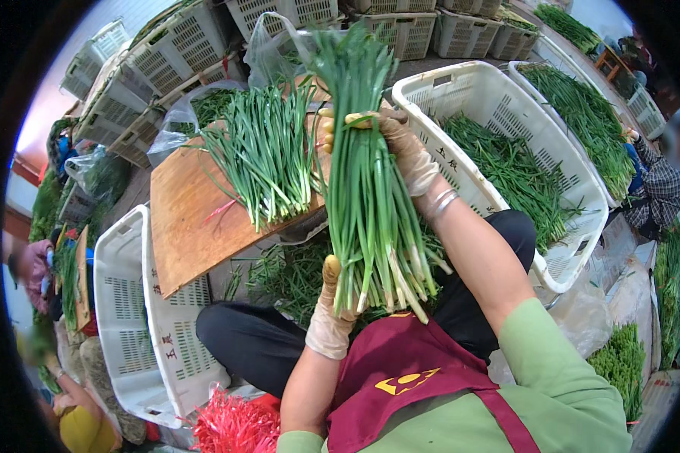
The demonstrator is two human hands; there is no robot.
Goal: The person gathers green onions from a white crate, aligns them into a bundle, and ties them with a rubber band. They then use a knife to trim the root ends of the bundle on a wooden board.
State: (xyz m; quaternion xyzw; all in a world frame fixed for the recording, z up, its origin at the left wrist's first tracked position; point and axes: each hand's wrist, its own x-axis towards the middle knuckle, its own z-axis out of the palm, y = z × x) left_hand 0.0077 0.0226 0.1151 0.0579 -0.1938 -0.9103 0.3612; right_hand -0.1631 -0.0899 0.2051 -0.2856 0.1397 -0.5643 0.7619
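A large bunch of garlic chives [368,209] is held up before me, its leaf tips away from me and its pale cut ends towards my lap. My gloved right hand [396,141] grips it around the upper part, fingers showing on the left side. At the lower end my gloved left hand [334,306] supports it from beneath, thumb up along the left edge; its other fingers are hidden. Beyond the bunch lies a layer of more chives [266,153] on a wooden board [204,209]. A thin red tie [222,211] lies beside them on the board.
At the right stands a white plastic crate [447,141] partly filled with chives. White crates [164,351] are nested at the left. Red plastic strips [235,422] lie near my left knee. Loose leaves [289,277] cover the floor under the board. Other people sit at both sides.
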